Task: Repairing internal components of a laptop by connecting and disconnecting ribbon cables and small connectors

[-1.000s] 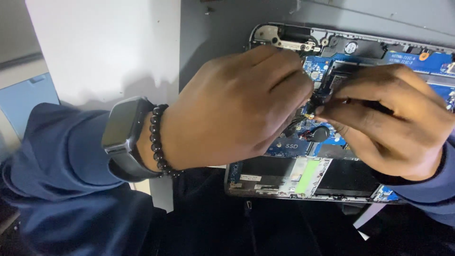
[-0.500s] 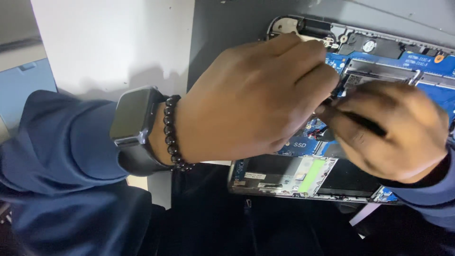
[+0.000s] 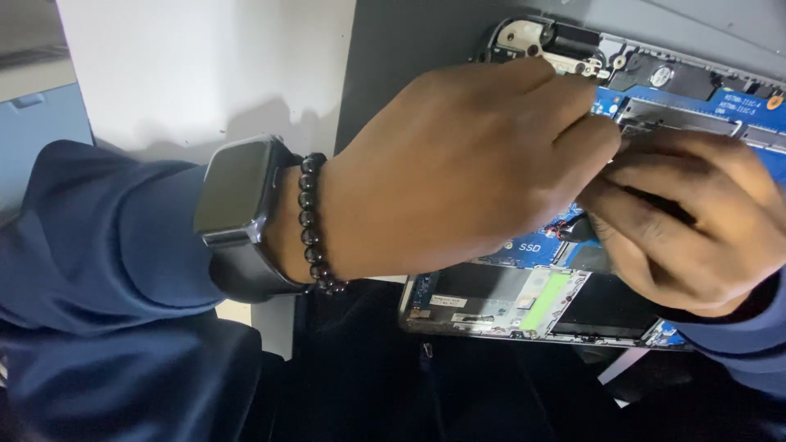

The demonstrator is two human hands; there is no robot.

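Observation:
An opened laptop (image 3: 524,307) lies with its blue circuit board (image 3: 737,102) exposed. My left hand (image 3: 458,172), with a dark smartwatch (image 3: 233,200) and a black bead bracelet (image 3: 311,221) on its wrist, reaches over the board, fingers bent together. Its fingertips meet those of my right hand (image 3: 688,221) above the middle of the board. My right hand's fingers are curled around a small black part (image 3: 647,200), mostly hidden. A small black connector with red wires (image 3: 573,229) shows just under the fingers. What the left fingertips pinch is hidden.
The laptop rests on a dark grey mat (image 3: 401,49) beside a white surface (image 3: 205,65). A green strip (image 3: 548,299) and a label sit in the laptop's lower section. Dark blue sleeves (image 3: 98,270) fill the lower left, and a blue box edge (image 3: 41,123) is at far left.
Both hands have closed in over the board, and the black part that showed between them is now almost covered by the fingers. The view has drifted so the laptop sits further right.

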